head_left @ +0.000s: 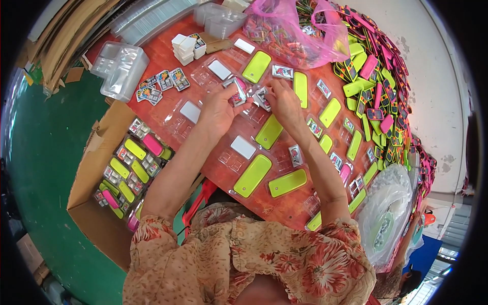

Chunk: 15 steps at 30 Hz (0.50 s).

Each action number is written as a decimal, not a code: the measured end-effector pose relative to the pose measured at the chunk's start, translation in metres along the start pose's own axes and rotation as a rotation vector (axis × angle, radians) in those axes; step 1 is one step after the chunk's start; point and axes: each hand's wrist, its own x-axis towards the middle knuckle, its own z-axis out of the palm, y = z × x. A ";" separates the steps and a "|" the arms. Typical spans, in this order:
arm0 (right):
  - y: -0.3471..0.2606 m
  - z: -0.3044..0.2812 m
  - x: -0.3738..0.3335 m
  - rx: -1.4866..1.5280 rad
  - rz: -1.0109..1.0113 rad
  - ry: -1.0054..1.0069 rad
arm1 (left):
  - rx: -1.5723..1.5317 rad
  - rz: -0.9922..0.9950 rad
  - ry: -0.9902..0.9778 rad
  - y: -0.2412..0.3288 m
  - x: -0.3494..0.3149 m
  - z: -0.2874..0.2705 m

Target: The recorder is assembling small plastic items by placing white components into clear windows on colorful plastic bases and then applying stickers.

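Note:
My left hand [219,109] is closed around a stack of small printed cards [237,91], held above the middle of the red table. Close beside it, my right hand [285,105] pinches a small printed card pack [262,98] between thumb and fingers. Below and around both hands lie clear plastic blister trays, several with a white block [243,147] or a lime-green phone-shaped case [269,131] in them. Another card pack [282,72] sits just beyond my right hand. More green cases [252,176] rest nearer to me.
An open cardboard box [96,152] of filled packs stands at the left. Loose cards [163,80] and white card stacks [183,48] lie at the far left. A pink bag [300,43] and a heap of coloured toy phones [376,91] occupy the far right, a clear bag [389,203] the near right.

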 end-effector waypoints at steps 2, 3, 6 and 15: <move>-0.004 -0.001 0.003 -0.015 -0.040 0.062 | -0.050 -0.057 0.053 0.000 0.001 0.002; -0.006 -0.002 0.008 0.149 0.060 -0.008 | -0.051 -0.052 0.051 -0.001 0.004 0.002; -0.022 -0.006 0.031 0.797 0.322 -0.201 | 0.034 -0.086 0.089 0.003 0.013 0.008; 0.008 0.021 0.104 0.505 0.140 0.062 | 0.024 0.034 0.118 0.013 0.045 0.013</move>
